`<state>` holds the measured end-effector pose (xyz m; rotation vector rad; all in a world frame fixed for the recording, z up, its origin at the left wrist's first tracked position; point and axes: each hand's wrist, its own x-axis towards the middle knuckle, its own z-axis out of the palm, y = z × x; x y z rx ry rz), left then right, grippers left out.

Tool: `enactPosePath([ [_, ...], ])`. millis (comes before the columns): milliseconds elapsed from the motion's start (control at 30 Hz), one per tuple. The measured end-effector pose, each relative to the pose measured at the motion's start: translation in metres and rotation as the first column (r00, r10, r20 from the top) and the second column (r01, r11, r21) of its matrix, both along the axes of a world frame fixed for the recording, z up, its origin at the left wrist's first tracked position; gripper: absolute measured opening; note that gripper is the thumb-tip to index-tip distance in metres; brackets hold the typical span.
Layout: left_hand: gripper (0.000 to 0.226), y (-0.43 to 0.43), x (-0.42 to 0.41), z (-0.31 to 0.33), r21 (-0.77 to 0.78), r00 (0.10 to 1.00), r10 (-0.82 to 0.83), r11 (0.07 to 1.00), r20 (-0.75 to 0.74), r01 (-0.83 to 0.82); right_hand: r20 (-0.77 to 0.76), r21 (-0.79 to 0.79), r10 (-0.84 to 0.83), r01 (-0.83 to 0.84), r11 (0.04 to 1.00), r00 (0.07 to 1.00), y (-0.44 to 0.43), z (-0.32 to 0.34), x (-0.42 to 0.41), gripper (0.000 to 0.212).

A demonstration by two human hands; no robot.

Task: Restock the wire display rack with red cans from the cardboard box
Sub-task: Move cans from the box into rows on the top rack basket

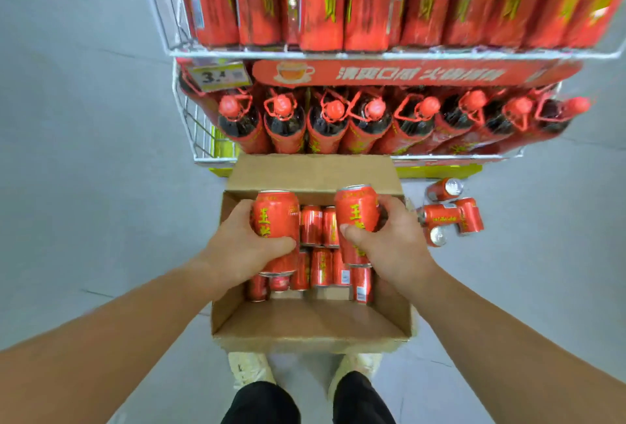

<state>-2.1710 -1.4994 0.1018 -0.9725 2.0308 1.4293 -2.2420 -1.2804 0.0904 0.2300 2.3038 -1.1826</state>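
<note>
Both forearms come in from the bottom corners and converge over the cardboard box.

Left hand: wrapped round a red can from its left side, thumb across the lower front. Its fingers are hidden behind the can.

Right hand: grasping a second can from its right side, thumb tip on the front, fingers curled round the back and only partly seen.

Both held cans sit above the far half of the box, tops pointing toward the wire display rack, the right one tilted slightly left.

More cans in the box sit in rows across its middle; the near part of the box bottom is bare cardboard. No count possible, as the hands and held cans cover several.

The box stands on the floor, its far flap against the rack's bottom edge. A few loose cans lie on the floor just off the box's far right corner.

Rack lower shelf: a row of dark bottles with red caps. Upper shelf: red packs, motion-blurred, print unreadable. The price tag at the lower shelf's left corner is only partly legible. The rack is cut off at the top and right.

Shoes show at the box's near edge.
</note>
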Motion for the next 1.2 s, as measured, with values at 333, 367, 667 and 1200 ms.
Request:
enactPosePath([
  [333,0.061,-0.010,-0.045,0.286,-0.115,0.933,-0.132,0.988,-0.335,0.099,-0.255,-0.151,-0.100,0.062,0.987,0.962,-0.020,0.291,-0.026,0.040],
  [367,0.062,-0.014,-0.050,0.312,-0.148,0.916,-0.161,0.982,-0.367,0.113,-0.287,-0.159,-0.106,0.062,0.985,0.952,-0.021,0.319,-0.027,0.040],
  [667,0.054,-0.045,-0.095,0.537,-0.343,0.737,-0.271,0.938,-0.620,0.055,-0.560,-0.214,-0.189,0.079,0.974,0.806,-0.039,0.535,-0.051,0.045],
  [1200,0.050,-0.002,-0.174,0.718,-0.348,0.564,-0.252,0.935,-0.787,-0.068,-0.706,-0.221,-0.222,0.089,0.971,0.672,0.005,0.717,-0.148,0.055],
])
